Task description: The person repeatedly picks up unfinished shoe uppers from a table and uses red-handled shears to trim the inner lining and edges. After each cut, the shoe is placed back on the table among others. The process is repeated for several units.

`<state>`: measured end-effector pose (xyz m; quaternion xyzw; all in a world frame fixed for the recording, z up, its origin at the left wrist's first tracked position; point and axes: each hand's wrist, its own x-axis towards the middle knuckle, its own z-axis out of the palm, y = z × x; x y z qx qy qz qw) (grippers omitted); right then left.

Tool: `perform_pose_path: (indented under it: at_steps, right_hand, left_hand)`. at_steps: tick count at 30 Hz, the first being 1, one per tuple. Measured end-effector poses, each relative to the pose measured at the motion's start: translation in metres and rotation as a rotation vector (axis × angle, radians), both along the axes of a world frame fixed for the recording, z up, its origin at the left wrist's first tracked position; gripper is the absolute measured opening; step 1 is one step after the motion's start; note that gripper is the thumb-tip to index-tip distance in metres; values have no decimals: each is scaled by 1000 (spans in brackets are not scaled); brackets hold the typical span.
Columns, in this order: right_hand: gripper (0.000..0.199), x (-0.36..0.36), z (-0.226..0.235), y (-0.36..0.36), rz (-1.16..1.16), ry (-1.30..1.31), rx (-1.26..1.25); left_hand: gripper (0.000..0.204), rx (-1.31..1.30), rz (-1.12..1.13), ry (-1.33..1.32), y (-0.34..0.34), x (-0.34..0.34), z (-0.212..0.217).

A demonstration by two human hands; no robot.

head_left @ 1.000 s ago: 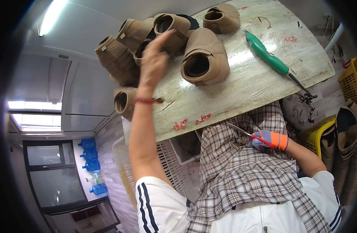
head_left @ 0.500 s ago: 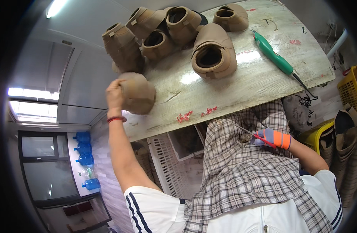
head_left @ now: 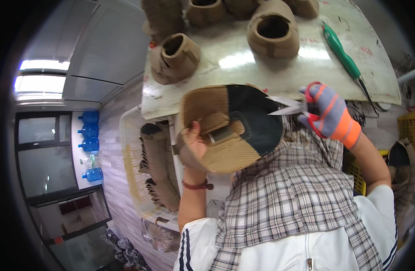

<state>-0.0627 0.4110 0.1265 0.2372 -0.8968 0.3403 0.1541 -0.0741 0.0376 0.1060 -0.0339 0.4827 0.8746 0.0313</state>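
Head view: left hand [head_left: 197,145] pinches a tan piece [head_left: 238,153] at centre; right hand [head_left: 327,113] grips scissors [head_left: 300,107], right of centre; lower-left pale basket [head_left: 131,158] holds stacked brown pieces [head_left: 160,156]

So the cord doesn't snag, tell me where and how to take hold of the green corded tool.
Take the green corded tool by its middle, from above and across its length: it is long, slim and lies flat on the table. That probably avoids both the narrow tip, pointing away from the person, and the black cord at the near end.
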Motion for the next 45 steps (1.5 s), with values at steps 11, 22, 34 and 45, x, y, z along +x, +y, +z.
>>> perform_pose_path:
  at_steps: [11,22,34,45]
  right_hand:
    - [37,4,-61,-23,26,-166,480]
    - [36,9,-78,-14,-24,-260,443]
    - [31,-25,-60,-61,72,-106,530]
    - [21,-24,-60,-58,74,-102,618]
  left_hand:
    - [45,217,-181,-335,53,38,-104]
    - [46,191,-29,-287,67,39,-74]
    - [47,30,-62,-258,63,36,-96]
    - [50,38,-60,-241,63,33,-93]
